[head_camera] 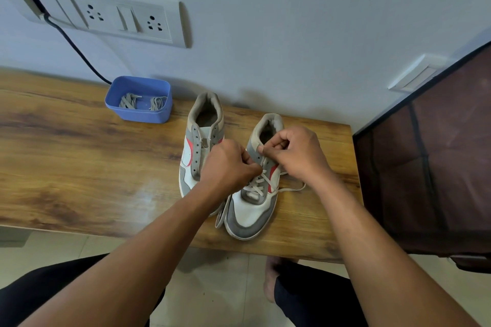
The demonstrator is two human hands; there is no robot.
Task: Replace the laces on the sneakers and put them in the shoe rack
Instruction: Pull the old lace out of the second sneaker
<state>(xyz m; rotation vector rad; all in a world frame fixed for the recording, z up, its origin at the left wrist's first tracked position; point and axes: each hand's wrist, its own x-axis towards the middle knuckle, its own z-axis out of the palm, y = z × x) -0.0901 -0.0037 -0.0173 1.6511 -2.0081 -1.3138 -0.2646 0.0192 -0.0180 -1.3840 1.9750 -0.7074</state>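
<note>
Socket panel (106, 16) on wall at far left, black cable (77, 48) running down from it to back edge of wooden worktop (66, 154). Blue tub (138, 99) on worktop near wall, two bundles of grey laces (130, 101) inside, well apart from both hands.

Right of tub: unlaced sneaker (198, 141), grey and white with red trim, heel to wall, toe to worktop's front edge, eyelets bare, toe end hidden behind left forearm. Left hand (228, 164) over that sneaker's right side, fingers curled, fingertips pinching white lace (257, 186) at the eyelets of the next shoe.

Laced sneaker (252, 210) just beside the first, same way round, toe near front edge. White lace crossed through lower eyelets, upper eyelets not yet filled. One flat lace end looped beside toe on its left, other end trailing right over worktop under right wrist.

Right hand (297, 154) above laced sneaker's collar, thumb and forefinger pinched on white lace at an upper eyelet, remaining fingers curled in. Both hands touching this shoe, close together, sneaker directly beneath and between them.

Far right: dark fabric-fronted unit (425, 154) standing against worktop's end, small wall plate (417, 71) above it. Below worktop: tiled floor, bare foot (271, 281).
</note>
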